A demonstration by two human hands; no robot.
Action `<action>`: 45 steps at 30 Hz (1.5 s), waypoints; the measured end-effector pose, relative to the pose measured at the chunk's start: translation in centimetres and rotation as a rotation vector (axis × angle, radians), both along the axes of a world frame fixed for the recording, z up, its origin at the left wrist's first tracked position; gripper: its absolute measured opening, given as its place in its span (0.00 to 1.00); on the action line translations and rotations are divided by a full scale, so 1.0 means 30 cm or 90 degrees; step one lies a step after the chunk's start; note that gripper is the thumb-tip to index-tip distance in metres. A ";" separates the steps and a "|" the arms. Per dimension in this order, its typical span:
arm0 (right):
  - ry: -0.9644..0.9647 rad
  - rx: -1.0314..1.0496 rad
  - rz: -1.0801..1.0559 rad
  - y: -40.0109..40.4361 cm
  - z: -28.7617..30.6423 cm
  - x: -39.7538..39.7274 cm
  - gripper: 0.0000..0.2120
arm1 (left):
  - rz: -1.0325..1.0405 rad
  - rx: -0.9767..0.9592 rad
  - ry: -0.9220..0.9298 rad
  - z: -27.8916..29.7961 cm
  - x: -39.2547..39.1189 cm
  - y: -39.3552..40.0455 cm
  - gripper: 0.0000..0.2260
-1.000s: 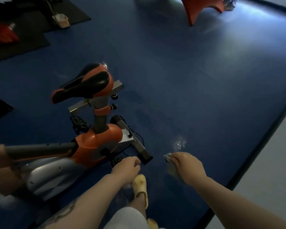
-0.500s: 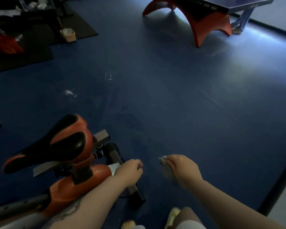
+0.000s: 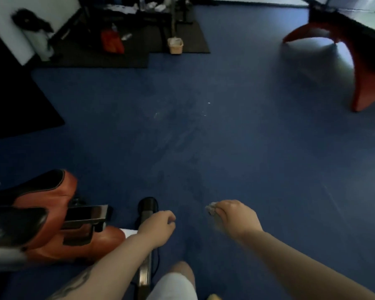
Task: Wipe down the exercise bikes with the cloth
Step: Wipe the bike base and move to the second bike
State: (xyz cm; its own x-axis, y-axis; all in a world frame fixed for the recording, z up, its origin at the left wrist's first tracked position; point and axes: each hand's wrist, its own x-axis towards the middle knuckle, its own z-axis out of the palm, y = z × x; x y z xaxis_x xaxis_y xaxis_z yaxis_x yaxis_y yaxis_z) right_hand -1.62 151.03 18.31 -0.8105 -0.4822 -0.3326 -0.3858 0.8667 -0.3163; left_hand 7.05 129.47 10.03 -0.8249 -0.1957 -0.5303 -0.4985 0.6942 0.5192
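Note:
An orange and black exercise bike point(image 3: 52, 230) stands at the lower left, its saddle point(image 3: 35, 191) pointing left and its rear floor bar point(image 3: 146, 213) running toward me. My left hand point(image 3: 157, 227) hovers over that bar as a fist with nothing in it. My right hand point(image 3: 234, 217) is to the right of the bike, above the blue floor, shut on a small crumpled grey cloth point(image 3: 211, 210) that pokes out past the fingers. The cloth touches no part of the bike.
Blue floor spreads ahead. An orange-legged table point(image 3: 364, 68) stands at the upper right. Black mats point(image 3: 108, 48) with a small beige bin point(image 3: 175, 46), a red bag point(image 3: 112, 42) and gym gear lie at the back left. My knee point(image 3: 175, 282) shows at the bottom.
The view has tilted up and away from the bike, which slid to the lower left. Both hands kept their pose, the right still holding the cloth.

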 end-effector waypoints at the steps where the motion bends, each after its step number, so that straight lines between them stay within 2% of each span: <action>1: -0.004 -0.005 0.018 -0.018 -0.005 -0.053 0.13 | 0.033 0.007 0.006 0.001 -0.019 0.001 0.13; 6: -0.040 -0.031 0.114 -0.186 -0.050 -0.291 0.15 | 0.159 0.024 -0.034 -0.045 -0.130 -0.057 0.12; 9: -0.065 0.001 0.205 -0.316 -0.062 -0.426 0.14 | 0.213 0.045 -0.039 -0.076 -0.252 -0.124 0.12; 16: -0.096 0.008 0.267 -0.609 -0.038 -0.797 0.12 | 0.302 0.045 -0.002 -0.035 -0.598 -0.340 0.12; 20: -0.085 0.051 0.363 -0.754 -0.036 -0.984 0.13 | 0.356 0.021 -0.003 0.026 -0.751 -0.459 0.12; 23: -0.055 0.115 0.467 -0.868 -0.064 -1.125 0.10 | 0.423 0.027 0.012 0.035 -0.860 -0.545 0.11; 28: -0.024 0.010 0.602 -1.110 -0.064 -1.399 0.09 | 0.579 0.032 0.032 0.039 -1.016 -0.666 0.10; 30: -0.013 0.015 0.665 -1.223 -0.040 -1.473 0.11 | 0.631 0.030 0.050 0.045 -1.064 -0.703 0.08; 34: -0.054 0.017 0.696 -1.432 0.005 -1.555 0.05 | 0.746 0.057 0.055 0.079 -1.117 -0.769 0.08; 38: -0.023 -0.027 0.780 -1.636 0.000 -1.548 0.10 | 0.837 0.046 0.058 0.085 -1.100 -0.865 0.11; 43: 0.018 -0.021 0.869 -1.931 -0.047 -1.478 0.03 | 0.901 0.040 0.036 0.051 -1.042 -1.061 0.13; 45: 0.016 -0.039 0.877 -2.045 -0.055 -1.446 0.08 | 0.930 0.038 0.035 0.053 -1.016 -1.161 0.12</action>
